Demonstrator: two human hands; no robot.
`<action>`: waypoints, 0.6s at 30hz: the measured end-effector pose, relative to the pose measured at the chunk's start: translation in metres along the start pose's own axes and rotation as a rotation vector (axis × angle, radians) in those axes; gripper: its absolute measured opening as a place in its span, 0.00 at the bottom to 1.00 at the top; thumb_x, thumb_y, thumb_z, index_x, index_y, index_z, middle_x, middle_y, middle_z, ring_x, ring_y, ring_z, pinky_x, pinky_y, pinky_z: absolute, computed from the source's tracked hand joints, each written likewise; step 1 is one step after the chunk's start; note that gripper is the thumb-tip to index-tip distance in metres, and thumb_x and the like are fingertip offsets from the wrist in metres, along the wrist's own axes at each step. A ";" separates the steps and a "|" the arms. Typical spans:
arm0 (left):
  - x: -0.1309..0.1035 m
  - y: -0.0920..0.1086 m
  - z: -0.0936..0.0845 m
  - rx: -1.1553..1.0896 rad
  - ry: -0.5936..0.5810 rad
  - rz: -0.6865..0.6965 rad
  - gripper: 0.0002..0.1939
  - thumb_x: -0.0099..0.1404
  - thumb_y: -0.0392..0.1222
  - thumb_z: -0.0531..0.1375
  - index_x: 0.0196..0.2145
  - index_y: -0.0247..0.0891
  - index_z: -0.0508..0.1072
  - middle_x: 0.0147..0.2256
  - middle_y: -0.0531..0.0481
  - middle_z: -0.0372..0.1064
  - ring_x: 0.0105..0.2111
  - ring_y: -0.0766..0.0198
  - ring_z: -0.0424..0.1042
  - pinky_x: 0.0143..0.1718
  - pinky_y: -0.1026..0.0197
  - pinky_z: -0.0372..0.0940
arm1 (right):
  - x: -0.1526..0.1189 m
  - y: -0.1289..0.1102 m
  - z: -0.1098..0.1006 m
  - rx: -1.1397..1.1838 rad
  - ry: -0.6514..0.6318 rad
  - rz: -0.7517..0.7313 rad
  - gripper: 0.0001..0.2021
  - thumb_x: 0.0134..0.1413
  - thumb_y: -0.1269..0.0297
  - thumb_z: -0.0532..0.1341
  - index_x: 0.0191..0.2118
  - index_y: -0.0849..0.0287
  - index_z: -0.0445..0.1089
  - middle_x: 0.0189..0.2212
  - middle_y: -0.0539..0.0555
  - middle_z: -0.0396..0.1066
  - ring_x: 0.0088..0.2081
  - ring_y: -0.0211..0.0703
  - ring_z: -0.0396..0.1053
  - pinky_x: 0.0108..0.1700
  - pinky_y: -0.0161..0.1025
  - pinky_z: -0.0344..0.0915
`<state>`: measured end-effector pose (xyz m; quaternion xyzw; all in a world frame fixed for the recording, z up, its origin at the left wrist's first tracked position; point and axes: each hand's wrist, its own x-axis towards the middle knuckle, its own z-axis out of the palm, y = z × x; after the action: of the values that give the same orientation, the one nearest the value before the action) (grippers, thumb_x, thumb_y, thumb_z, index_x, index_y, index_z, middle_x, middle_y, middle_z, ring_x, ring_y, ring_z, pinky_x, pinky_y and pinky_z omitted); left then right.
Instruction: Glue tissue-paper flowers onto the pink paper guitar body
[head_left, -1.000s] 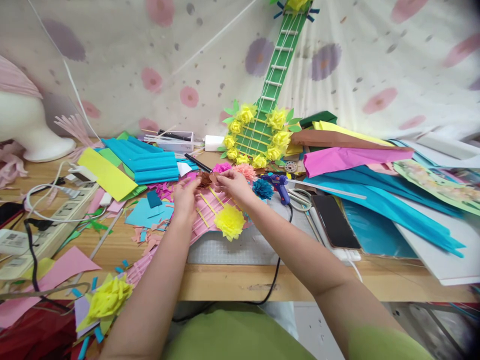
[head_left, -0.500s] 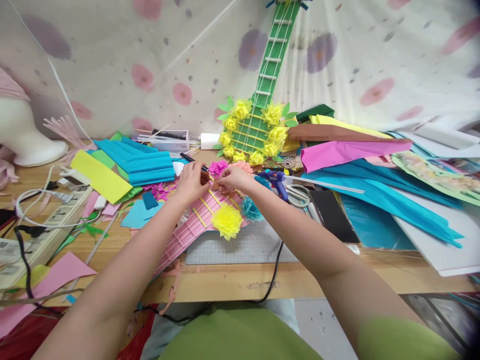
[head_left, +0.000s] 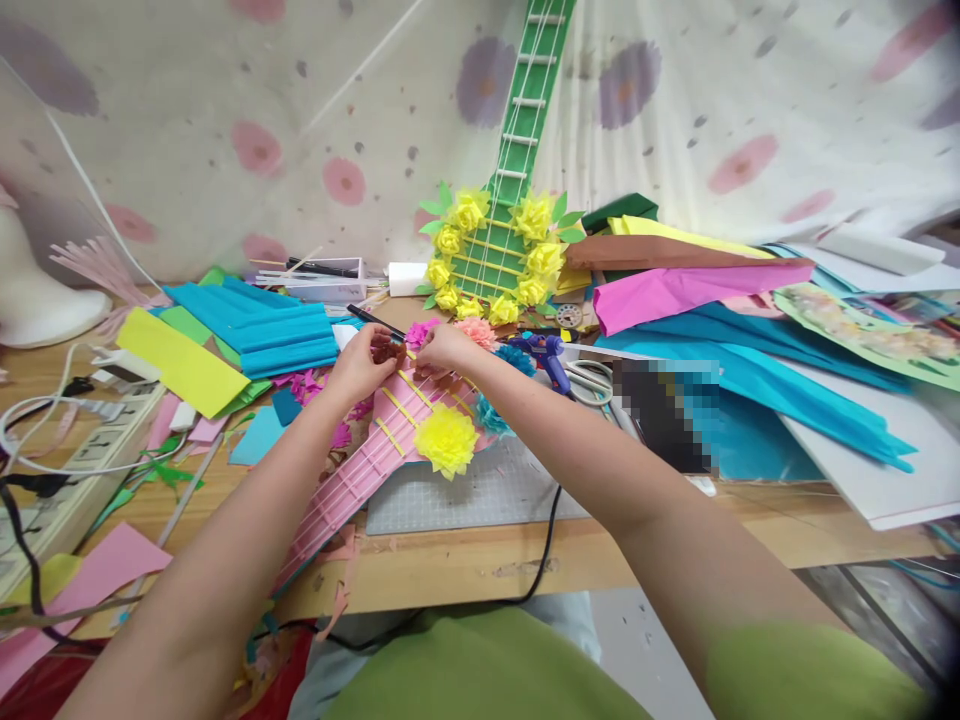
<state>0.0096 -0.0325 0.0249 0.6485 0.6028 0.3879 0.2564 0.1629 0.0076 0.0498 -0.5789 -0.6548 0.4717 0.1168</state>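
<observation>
A pink paper guitar (head_left: pixel 352 490) with white strings and yellow strips lies slanted on a grey cutting mat (head_left: pixel 420 505). My left hand (head_left: pixel 367 362) is over the guitar's upper body, fingers curled inward; whatever they hold is too small to make out. Close beside it, my right hand (head_left: pixel 448 352) bends down with its fingertips pinched, and these are partly hidden. Around the guitar body are a yellow paper flower (head_left: pixel 448 441), a blue one (head_left: pixel 491 412), a salmon one (head_left: pixel 476 332) and a magenta one (head_left: pixel 421 333).
Behind stands a green paper guitar (head_left: pixel 491 250) ringed with yellow flowers. A purple glue gun (head_left: pixel 551 360) and scissors (head_left: pixel 591 382) lie right of my hands. Blue crepe paper (head_left: pixel 285 335) and a power strip (head_left: pixel 82 470) are at left; folded paper sheets (head_left: pixel 697 290) fill the right.
The view has turned slightly to the right and down, so most things appear further left. Both hands stay close together over the pink guitar, with only small finger movements.
</observation>
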 end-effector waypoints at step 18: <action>0.000 -0.013 0.001 -0.075 0.013 -0.023 0.17 0.47 0.39 0.63 0.36 0.41 0.66 0.36 0.49 0.70 0.38 0.60 0.71 0.44 0.56 0.63 | 0.017 -0.013 0.015 -0.426 0.138 -0.067 0.06 0.33 0.79 0.64 0.18 0.63 0.68 0.14 0.55 0.65 0.28 0.55 0.73 0.32 0.43 0.69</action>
<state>0.0025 -0.0301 0.0144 0.6290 0.5969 0.4112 0.2811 0.1385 0.0164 0.0446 -0.5993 -0.7489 0.2780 0.0521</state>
